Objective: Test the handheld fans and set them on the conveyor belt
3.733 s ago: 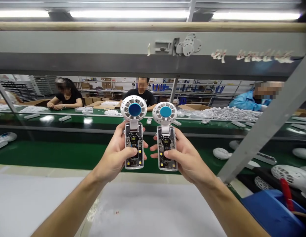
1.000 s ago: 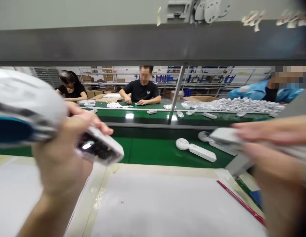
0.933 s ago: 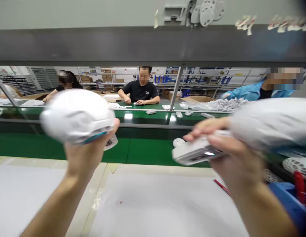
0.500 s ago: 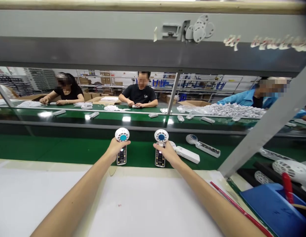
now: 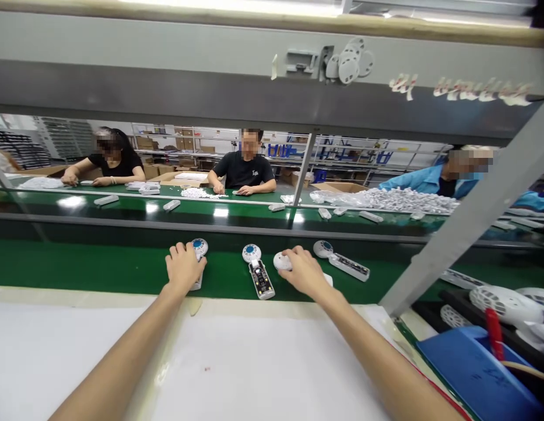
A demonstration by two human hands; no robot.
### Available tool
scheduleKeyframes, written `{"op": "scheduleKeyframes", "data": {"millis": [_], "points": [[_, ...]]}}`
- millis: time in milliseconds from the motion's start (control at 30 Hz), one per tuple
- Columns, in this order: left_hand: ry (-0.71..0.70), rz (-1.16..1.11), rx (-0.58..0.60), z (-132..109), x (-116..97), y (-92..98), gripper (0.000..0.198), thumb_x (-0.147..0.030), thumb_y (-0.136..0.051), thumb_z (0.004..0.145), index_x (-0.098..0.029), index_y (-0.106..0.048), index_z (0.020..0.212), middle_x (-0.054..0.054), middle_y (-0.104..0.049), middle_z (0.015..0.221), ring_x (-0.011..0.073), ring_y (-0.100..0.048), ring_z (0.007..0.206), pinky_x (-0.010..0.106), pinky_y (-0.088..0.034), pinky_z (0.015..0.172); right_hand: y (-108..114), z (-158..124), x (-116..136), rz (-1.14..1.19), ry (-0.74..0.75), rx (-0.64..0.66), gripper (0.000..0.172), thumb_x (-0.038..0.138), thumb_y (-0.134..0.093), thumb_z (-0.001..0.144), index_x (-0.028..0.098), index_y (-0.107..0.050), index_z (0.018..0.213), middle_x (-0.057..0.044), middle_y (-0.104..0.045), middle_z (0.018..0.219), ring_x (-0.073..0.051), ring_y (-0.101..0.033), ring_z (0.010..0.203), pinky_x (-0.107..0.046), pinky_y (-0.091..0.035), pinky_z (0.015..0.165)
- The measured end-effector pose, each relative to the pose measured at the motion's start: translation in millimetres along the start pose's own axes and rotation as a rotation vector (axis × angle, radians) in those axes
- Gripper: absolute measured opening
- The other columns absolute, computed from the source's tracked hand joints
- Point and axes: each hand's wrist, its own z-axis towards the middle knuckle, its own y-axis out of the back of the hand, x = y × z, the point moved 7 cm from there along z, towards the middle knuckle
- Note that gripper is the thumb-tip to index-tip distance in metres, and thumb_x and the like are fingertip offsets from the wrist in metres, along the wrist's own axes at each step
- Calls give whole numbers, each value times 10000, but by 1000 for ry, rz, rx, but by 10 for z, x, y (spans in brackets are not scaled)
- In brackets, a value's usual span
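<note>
My left hand (image 5: pixel 183 268) is closed over the handle of a white handheld fan (image 5: pixel 200 248) with a blue centre, thumb on its right side. Much of that handle is hidden under the hand. My right hand (image 5: pixel 303 270) is closed on a second white fan (image 5: pixel 281 261), fingers at its round head; part of its white handle shows beyond the wrist. Between the hands an uncovered fan (image 5: pixel 262 279) lies on the green belt (image 5: pixel 100 263), its circuit board facing up. Right of my right hand lies another uncovered fan (image 5: pixel 351 266).
White paper (image 5: pixel 254 362) covers the near bench. A slanted metal post (image 5: pixel 447 234) stands at right, beside a blue bin (image 5: pixel 468 356) and black trays with white fan parts (image 5: pixel 499 304). Across the belt, several people work near a heap of small white parts (image 5: pixel 407 200).
My left hand has moved left with its fan. My right hand has let go of the uncovered fan, now lying tilted on the belt, and has taken hold of the white fan farther right.
</note>
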Motion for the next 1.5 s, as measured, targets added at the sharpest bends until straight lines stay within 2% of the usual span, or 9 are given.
{"op": "scheduleKeyframes", "data": {"millis": [267,367,533,600,700,833,967,1267,1500], "points": [[-190,-249,204,-199,-702,103,174,-252,-597,794,-179,-686,925,137,-626,1036,330,-540,1096,433,-415,974,-15,121,-518,130,-137,118,363,272,-766,713,136,-736,1047,-149,-683,1105,-341,-620,1041,-376,-448,821],[-206,-440,382,-429,-941,3,145,-293,-608,804,-188,-686,867,98,-684,935,267,-631,935,371,-477,861,49,15,-293,353,-90,204,330,437,-671,815,154,-757,962,-85,-730,940,-246,-669,888,-307,-477,741],[-172,-879,767,-903,-1281,-145,512,-558,-567,878,-192,-599,1236,112,-709,1126,234,-696,993,329,-541,825,406,-197,326,1141,146,290,466,522,-630,856,162,-725,1135,-111,-735,1069,-221,-670,965,-336,-523,830],[-40,-1119,845,-999,-1334,-153,527,-539,-672,825,-185,-582,1205,121,-702,1138,248,-698,999,354,-547,848,589,-141,229,1062,146,56,464,488,-629,862,190,-688,1214,-113,-711,1173,-226,-660,1020,-347,-527,854],[215,-1289,731,-957,-1243,-117,397,-408,-773,755,-162,-583,1003,103,-709,977,250,-704,908,357,-559,808,649,3,-250,511,-22,-213,417,388,-563,906,212,-640,1276,-86,-633,1332,-231,-608,1165,-333,-475,982],[305,-1377,673,-834,-1185,54,238,-306,-649,836,-194,-518,999,53,-684,859,245,-718,840,385,-589,755,310,127,-1042,162,-361,-114,504,306,-516,914,71,-550,1359,-245,-478,1463,-378,-432,1372,-493,-384,1073],[332,-1407,659,-791,-1191,309,276,-258,-662,848,-212,-464,1035,53,-701,892,210,-707,698,391,-606,669,16,119,-1349,137,-482,2,426,378,-558,895,73,-631,1183,-282,-576,1316,-440,-535,1249,-571,-441,936],[339,-1599,696,-884,-1354,549,372,-42,-616,788,-172,-499,1116,120,-669,1102,299,-708,1037,468,-614,856,-201,118,-902,491,-403,158,189,293,-711,683,152,-609,759,-154,-709,848,-299,-703,834,-319,-520,639],[31,-1570,707,-854,-1449,813,538,-69,-653,730,-207,-470,1217,84,-651,1158,213,-713,846,392,-628,705,478,-89,-166,1117,-202,93,226,265,-434,856,153,-583,985,-129,-716,986,-189,-711,737,-279,-579,636]]}}
